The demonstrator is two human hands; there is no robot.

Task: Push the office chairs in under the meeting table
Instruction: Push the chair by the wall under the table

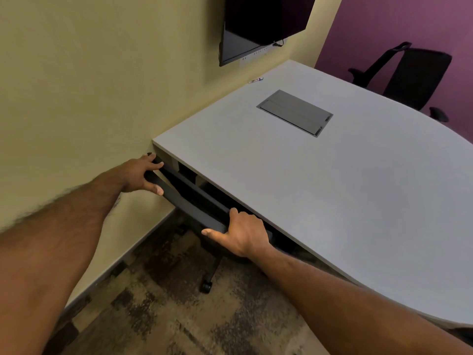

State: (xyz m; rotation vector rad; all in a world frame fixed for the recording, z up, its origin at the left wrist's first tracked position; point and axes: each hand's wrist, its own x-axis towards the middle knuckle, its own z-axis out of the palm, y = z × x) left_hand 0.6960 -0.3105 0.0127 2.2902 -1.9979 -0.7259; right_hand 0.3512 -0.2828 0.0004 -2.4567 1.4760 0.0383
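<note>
A black office chair (190, 201) stands tucked against the near edge of the grey meeting table (332, 201); its seat is hidden beneath the tabletop. My left hand (142, 175) grips the top of the backrest at its far end, close to the wall. My right hand (242, 234) holds the same top edge at its near end, right by the table's rim. One caster (206, 286) and a base leg show on the carpet below. A second black chair (412, 75) stands at the table's far side by the purple wall.
The cream wall (102, 85) runs close along the left, with a baseboard at floor level. A dark screen (258, 24) hangs above the table's far end. A grey cable hatch (294, 112) is set into the tabletop. Patterned carpet (166, 316) lies in front.
</note>
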